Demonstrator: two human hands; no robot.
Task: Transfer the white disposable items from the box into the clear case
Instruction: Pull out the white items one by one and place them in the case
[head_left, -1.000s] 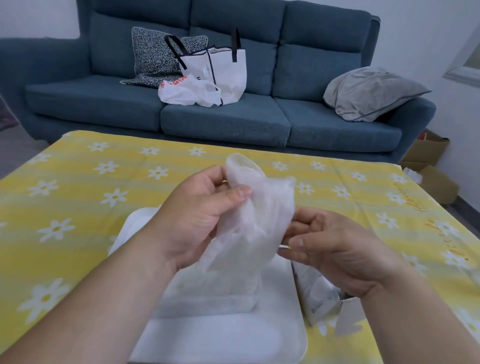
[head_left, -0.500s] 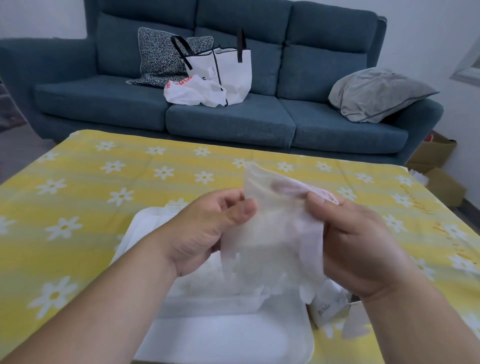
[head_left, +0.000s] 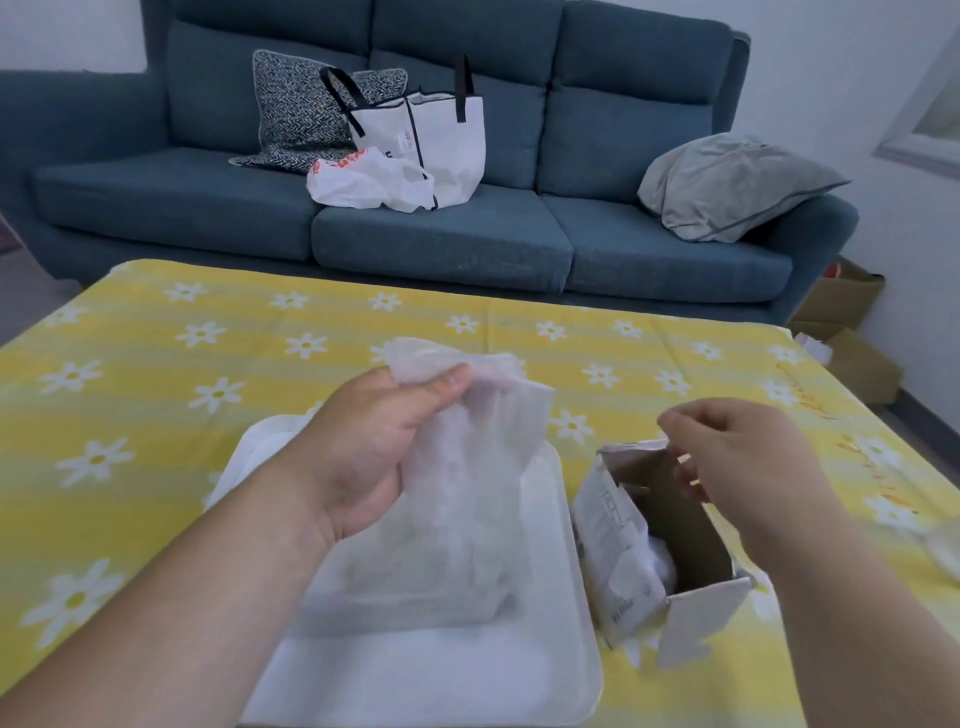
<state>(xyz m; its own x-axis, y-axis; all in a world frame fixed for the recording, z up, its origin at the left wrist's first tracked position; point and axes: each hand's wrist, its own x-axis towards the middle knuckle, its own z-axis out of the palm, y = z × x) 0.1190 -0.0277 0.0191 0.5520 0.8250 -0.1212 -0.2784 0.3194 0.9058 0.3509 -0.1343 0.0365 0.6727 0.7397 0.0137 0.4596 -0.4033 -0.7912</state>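
A crumpled bunch of thin, translucent white disposable items (head_left: 483, 452) is gripped at its top by the left hand (head_left: 363, 457), thumb pressed over curled fingers, and is held so that it hangs down into the clear, rounded-rectangular plastic case (head_left: 415, 686). The case is set on the table (head_left: 156, 395), which is covered with a yellow daisy-print cloth. Just beside the case, on its right, an open grey cardboard box (head_left: 613, 519) is seen, with more white material inside. The right hand (head_left: 743, 457) is held over the box, fingers loosely curled, with nothing seen in them.

sofa (head_left: 441, 244): blue | wall (head_left: 841, 52): white | tablecloth (head_left: 156, 364): yellow, daisies
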